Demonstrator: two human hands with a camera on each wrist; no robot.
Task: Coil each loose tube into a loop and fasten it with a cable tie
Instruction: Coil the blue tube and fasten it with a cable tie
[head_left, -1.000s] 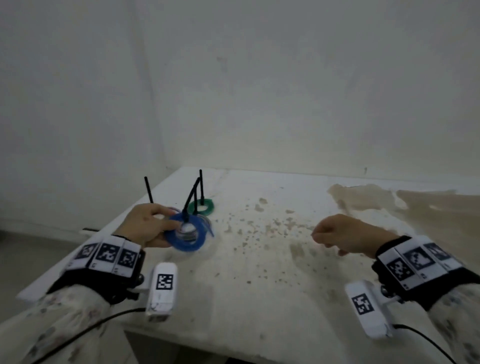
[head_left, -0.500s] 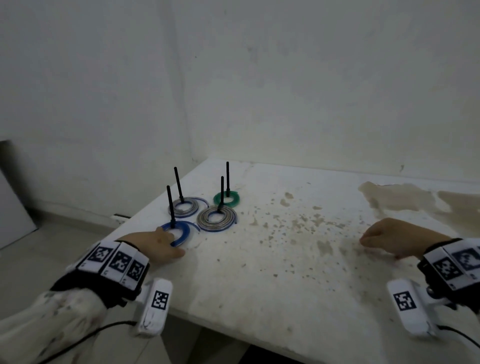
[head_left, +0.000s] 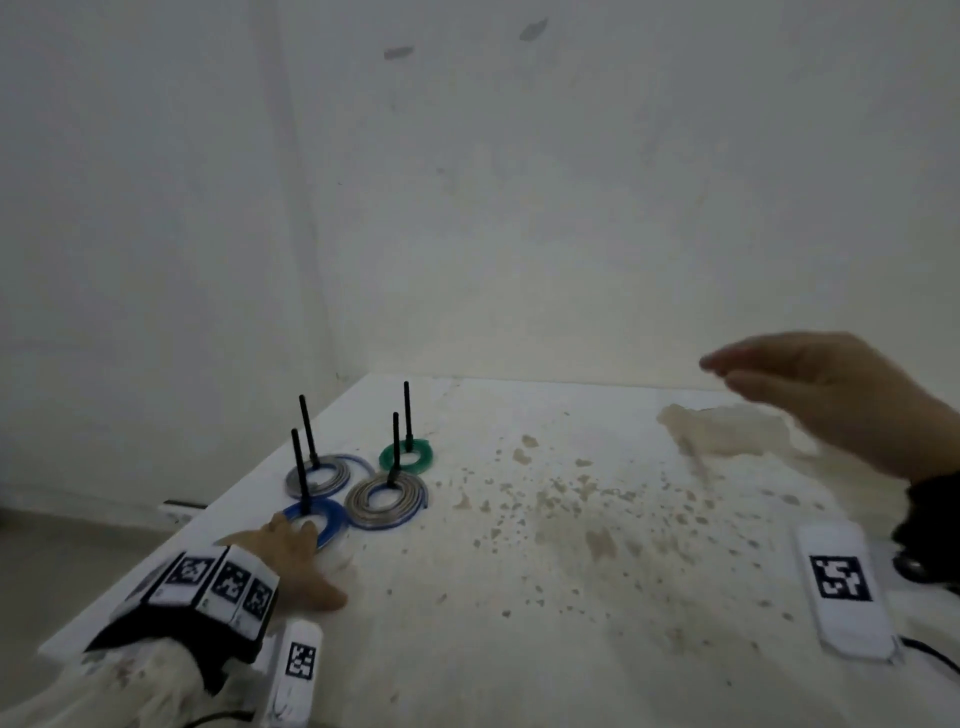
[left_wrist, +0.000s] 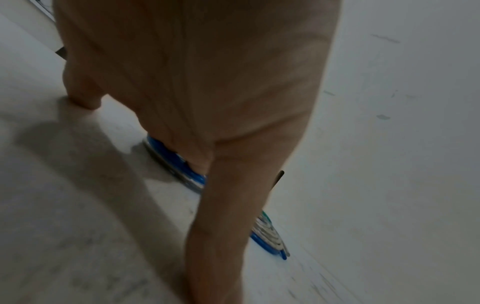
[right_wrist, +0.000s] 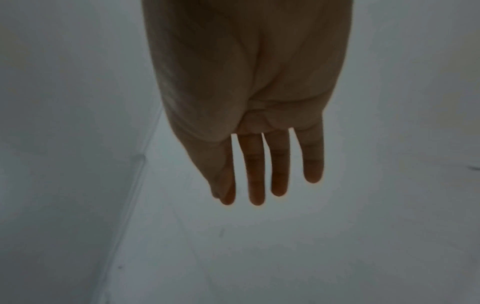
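Observation:
Four coiled tubes lie at the table's far left, each with a black cable tie standing upright. The blue coil (head_left: 326, 519) is nearest; its tie (head_left: 298, 467) rises from it. My left hand (head_left: 296, 556) lies flat on the table with straight fingers touching the blue coil's (left_wrist: 179, 162) near edge. Behind it sit a grey coil (head_left: 318, 475), a larger grey coil (head_left: 387, 500) and a green coil (head_left: 406, 457). My right hand (head_left: 810, 389) hovers high over the table's right side, fingers (right_wrist: 255, 174) straight and spread, holding nothing.
The white table (head_left: 571, 597) is stained with brown specks in the middle and a large brown patch (head_left: 727, 428) at the back right. White walls meet in a corner behind the coils. The table's left edge runs close to the coils.
My left hand set the blue coil down beside the others and now lies flat against it. My right hand opened and rose from the table into the air.

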